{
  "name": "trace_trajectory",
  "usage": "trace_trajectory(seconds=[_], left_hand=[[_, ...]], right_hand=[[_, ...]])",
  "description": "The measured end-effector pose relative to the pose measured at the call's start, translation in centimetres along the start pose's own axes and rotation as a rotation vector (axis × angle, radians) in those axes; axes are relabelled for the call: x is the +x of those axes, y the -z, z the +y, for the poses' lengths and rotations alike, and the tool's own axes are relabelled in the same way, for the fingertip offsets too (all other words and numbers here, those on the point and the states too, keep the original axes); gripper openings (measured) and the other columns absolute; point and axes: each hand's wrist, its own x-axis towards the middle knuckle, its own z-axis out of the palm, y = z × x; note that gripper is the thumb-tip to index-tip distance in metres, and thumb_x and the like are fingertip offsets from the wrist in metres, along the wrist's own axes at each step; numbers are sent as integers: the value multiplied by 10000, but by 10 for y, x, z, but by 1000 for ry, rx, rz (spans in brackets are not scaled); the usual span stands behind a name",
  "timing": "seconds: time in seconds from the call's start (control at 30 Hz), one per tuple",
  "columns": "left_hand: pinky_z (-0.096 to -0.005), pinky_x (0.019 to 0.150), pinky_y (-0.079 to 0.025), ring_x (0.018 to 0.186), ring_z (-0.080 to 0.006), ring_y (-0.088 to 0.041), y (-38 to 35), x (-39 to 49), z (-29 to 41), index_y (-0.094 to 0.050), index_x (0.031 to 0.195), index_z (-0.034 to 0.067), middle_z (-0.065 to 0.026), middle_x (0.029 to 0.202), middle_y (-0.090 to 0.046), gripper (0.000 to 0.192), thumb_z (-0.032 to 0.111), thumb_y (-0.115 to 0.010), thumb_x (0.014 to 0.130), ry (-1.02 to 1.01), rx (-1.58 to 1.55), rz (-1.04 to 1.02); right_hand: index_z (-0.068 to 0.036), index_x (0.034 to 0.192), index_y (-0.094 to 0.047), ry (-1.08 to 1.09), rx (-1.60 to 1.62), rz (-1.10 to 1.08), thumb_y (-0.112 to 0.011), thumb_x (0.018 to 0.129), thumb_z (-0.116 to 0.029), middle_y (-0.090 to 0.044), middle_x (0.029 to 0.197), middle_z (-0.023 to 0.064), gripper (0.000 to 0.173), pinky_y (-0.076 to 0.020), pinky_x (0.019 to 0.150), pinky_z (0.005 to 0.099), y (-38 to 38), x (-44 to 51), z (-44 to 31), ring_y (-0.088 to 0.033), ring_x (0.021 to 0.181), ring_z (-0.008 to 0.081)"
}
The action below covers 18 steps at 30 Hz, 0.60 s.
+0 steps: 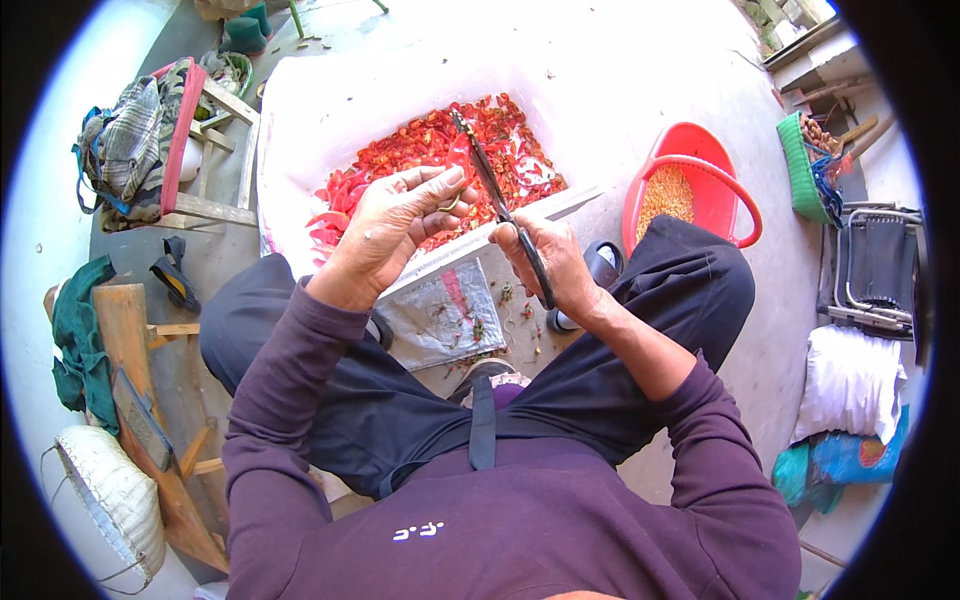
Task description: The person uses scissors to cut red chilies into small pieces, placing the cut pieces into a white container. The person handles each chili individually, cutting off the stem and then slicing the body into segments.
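Observation:
My left hand (405,221) pinches a red chili pepper (458,153) by its stem end, with the curved green stem showing below the thumb. My right hand (559,262) grips a pair of dark scissors (491,180) by the handles. Their blades point up and away from me, right alongside the pepper; I cannot tell whether they touch it. Under both hands, a wide white-lined box (315,112) holds many cut pieces of red chili (420,142). Larger, seemingly whole red peppers (337,199) lie at its left side.
A red basket (705,142) of yellow grain stands by my right knee. Between my feet lies a white woven sack (450,315) with stem scraps. Left are a wooden stool (225,206) piled with cloth and a wooden bench (124,322) with a phone (142,420). A folded chair (877,262) is right.

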Motion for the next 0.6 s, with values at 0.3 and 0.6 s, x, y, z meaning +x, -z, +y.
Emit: trace_trajectory(seconds=[0.3,0.6], left_hand=[[-225,732,-551,829,-118,-675,4,2,-4,-651,1060,17,-85,952,-704,220,180,-707,924,-34,16,-33],[-206,719,-545,826,-98,-670,13,6,-5,-652,1108,28,-61,964,-702,209,156,-675,944,-28,18,-19]], right_hand=[[-8,1010,-581,77,12,-117,-513,991,-512,-567,769,169,509,-461,703,402,1,4,12,-584,751,270],[8,918,-610,-47,26,-94,-564,983,-477,-511,641,119,492,-456,607,363,4,-3,-1,-548,638,177]])
